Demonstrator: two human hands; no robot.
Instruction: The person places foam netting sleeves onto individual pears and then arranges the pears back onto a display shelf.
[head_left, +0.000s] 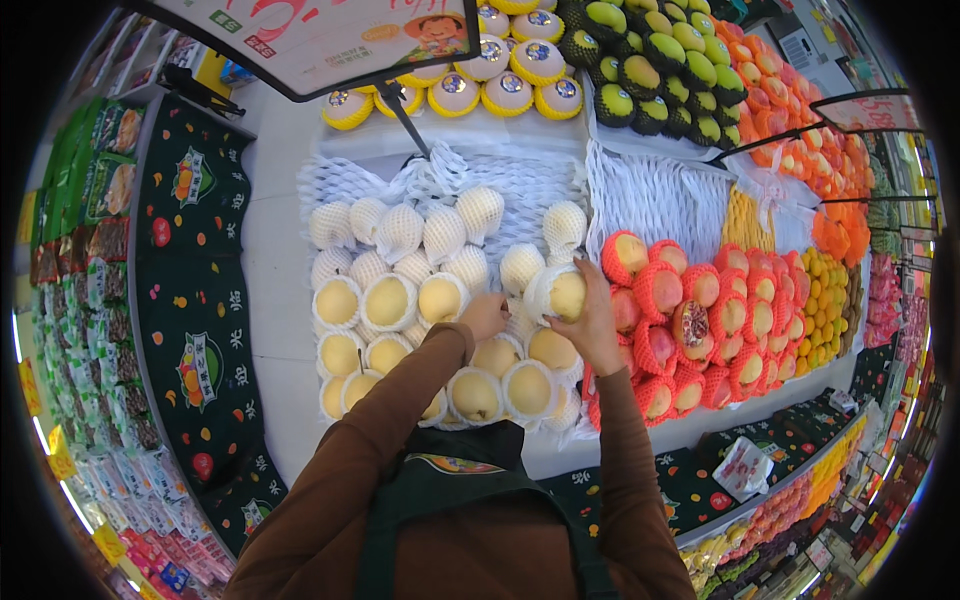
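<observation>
My right hand (594, 322) grips a pale yellow pear (568, 295) in a white foam net, thumb at its near side and fingers over its right side. To its left, my left hand (486, 316) is bent down among the netted pears; its fingertips are partly hidden, so I cannot tell whether they hold anything. Around both hands, yellow pears (389, 301) in opened-out nets form the near rows of a stacked display. Farther back lie pears fully wrapped in white foam nets (400, 231). One wrapped pear (565, 225) rests just beyond the right hand.
Red-netted pomegranates (667, 290) border the pears on the right. Behind stand yellow-netted fruits (481, 91) and black-netted green mangoes (664, 56). A framed price sign (337, 45) on a post overhangs the back left. White foam netting (517, 184) lines the display.
</observation>
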